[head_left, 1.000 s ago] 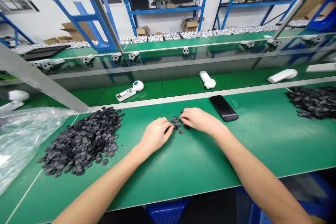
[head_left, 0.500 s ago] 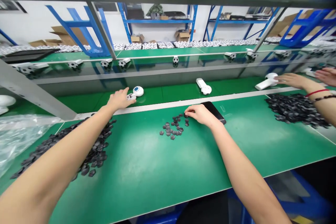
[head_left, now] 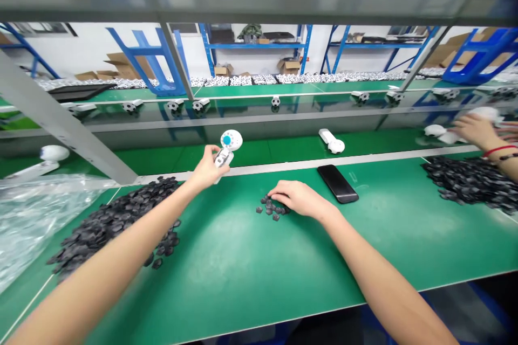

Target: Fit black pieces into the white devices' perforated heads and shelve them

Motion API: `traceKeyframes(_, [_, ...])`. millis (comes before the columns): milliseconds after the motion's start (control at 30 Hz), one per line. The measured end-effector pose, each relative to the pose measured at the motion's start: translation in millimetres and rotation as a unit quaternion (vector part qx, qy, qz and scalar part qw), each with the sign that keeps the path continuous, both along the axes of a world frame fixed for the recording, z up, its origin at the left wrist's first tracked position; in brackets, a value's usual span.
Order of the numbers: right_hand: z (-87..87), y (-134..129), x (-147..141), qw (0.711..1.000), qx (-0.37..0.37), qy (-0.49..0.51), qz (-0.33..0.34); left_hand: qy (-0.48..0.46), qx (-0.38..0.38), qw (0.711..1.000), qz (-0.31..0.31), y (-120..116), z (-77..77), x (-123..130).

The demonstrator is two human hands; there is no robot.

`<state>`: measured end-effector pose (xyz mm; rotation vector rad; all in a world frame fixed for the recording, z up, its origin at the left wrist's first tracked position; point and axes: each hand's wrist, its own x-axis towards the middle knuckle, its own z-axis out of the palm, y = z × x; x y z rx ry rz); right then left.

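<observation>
My left hand (head_left: 208, 168) grips the handle of a white device (head_left: 232, 140) with a round head and a blue centre, lifted at the near edge of the green conveyor belt (head_left: 275, 146). My right hand (head_left: 295, 197) has its fingertips down on a small group of black pieces (head_left: 270, 208) on the green table (head_left: 243, 275); whether a piece is between the fingers is hidden. A larger heap of black pieces (head_left: 121, 214) lies partly behind my left forearm.
A black phone (head_left: 338, 183) lies right of my right hand. Another white device (head_left: 332, 142) rests on the belt. At the right, a person's hands (head_left: 475, 130) hold a white part near a black heap (head_left: 473, 180). Clear plastic (head_left: 40, 221) and a slanted post (head_left: 76, 118) are at left.
My left hand has taken hold of the white device and raised it off the belt. My right hand has shifted left and nearer over the small black pieces. The other person's hands have moved.
</observation>
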<state>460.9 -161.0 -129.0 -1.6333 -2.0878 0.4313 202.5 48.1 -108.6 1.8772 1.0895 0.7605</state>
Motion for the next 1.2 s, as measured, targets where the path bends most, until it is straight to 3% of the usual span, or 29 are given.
traceKeyframes(167, [3.4,-5,-10,0.999,-0.024,-0.019,0.026,-0.163,-0.125,0.978,-0.037,-81,-11.4,-23])
traceKeyframes(300, [-0.4,-5,-15,0.997,-0.051,-0.044,0.043,-0.240,-0.207,0.946,-0.072,-109,-17.9,-32])
traceKeyframes(433, [-2.5,-3,-19,0.996,-0.066,-0.031,0.045,-0.295,-0.274,0.908,-0.118,-117,-24.0,-40])
traceKeyframes(533, [-1.3,-2,-16,0.994,-0.079,0.071,0.031,-0.307,-0.311,0.888,-0.140,-119,-25.7,-48])
traceKeyframes(667, [-3.3,0,-7,0.962,-0.099,0.250,-0.050,-0.282,-0.275,0.913,-0.100,-122,-22.1,-51])
traceKeyframes(733, [-5.5,2,-6,0.949,-0.104,0.288,-0.076,-0.276,-0.258,0.923,-0.077,-123,-20.3,-50])
traceKeyframes(833, [-7.3,4,-11,0.952,-0.079,0.277,-0.099,-0.275,-0.251,0.926,-0.059,-124,-21.1,-49])
traceKeyframes(933, [-7.8,4,-19,0.954,-0.065,0.268,-0.116,-0.300,-0.252,0.915,-0.093,-126,-25.1,-50])
traceKeyframes(1100, [-7.1,1,-31,0.917,-0.127,0.353,-0.135,-0.278,-0.284,0.912,-0.104,-135,-23.6,-49])
traceKeyframes(1200, [-4.7,0,-32,0.933,-0.107,0.299,-0.166,-0.274,-0.305,0.909,-0.071,-141,-17.4,-47])
